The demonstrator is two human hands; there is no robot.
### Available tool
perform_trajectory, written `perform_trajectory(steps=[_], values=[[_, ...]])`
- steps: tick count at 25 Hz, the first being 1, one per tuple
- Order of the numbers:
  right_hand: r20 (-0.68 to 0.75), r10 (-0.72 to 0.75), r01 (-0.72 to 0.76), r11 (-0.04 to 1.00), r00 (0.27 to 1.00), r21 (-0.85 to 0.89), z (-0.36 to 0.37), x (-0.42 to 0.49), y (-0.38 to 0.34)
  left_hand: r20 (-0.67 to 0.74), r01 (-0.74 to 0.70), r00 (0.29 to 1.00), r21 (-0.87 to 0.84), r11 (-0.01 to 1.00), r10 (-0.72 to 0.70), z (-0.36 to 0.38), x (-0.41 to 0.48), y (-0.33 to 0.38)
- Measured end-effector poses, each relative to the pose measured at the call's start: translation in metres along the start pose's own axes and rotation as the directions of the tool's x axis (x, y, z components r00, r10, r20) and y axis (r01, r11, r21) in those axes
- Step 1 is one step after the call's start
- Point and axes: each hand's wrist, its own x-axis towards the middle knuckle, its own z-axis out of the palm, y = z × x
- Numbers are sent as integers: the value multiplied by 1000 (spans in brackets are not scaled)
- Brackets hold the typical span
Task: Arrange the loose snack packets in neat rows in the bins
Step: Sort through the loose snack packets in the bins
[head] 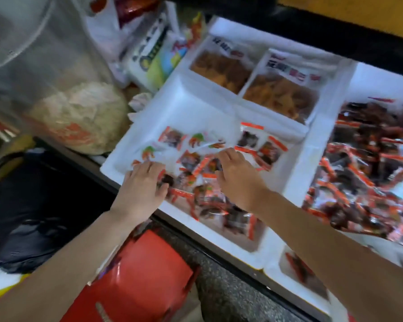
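A white foam bin (191, 105) holds several small red-edged snack packets (249, 139) scattered over its floor and piled at its near side. My left hand (144, 182) lies palm down on packets at the bin's near left corner, fingers spread and fairly straight. My right hand (236, 175) reaches in over the middle of the pile, fingers bent down onto the packets; blur hides whether it holds one. A second foam bin (312, 159) to the right is heaped with the same red packets (363, 173).
Two large bags of brown dried snacks (254, 77) lie in the compartment behind. A clear sack with a pale lump (79, 117) stands at left, printed bags (154, 54) behind it. A red box (137, 287) and a black bag (33, 205) sit below the counter edge.
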Motion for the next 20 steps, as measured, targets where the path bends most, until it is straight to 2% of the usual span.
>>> perform_trajectory(steps=[2,4,7,9,12,16,18,20], values=[[71,17,-15,1000,997,-27,12,41,-11,9,84,996,-121,989,-83,-3,26,-23],[109,83,-86,996,991,25,20,74,-17,68,142,989,-204,969,-130,-2,53,-38],[179,144,-153,988,973,34,31,98,-15,193,188,970,-223,957,-145,10,78,-50],[228,166,-171,985,959,3,37,101,-11,183,180,972,-177,968,-147,16,84,-51],[177,166,-149,983,970,-107,39,99,-10,116,174,980,-114,978,-161,22,86,-46],[67,89,-70,965,994,-252,32,102,-12,90,166,983,-104,981,-157,24,83,-37],[16,74,-68,972,997,-227,24,100,-14,29,145,989,-150,978,-142,23,81,-35],[-26,131,-133,982,991,-131,16,97,-14,-31,128,989,-305,944,-144,18,78,-34]])
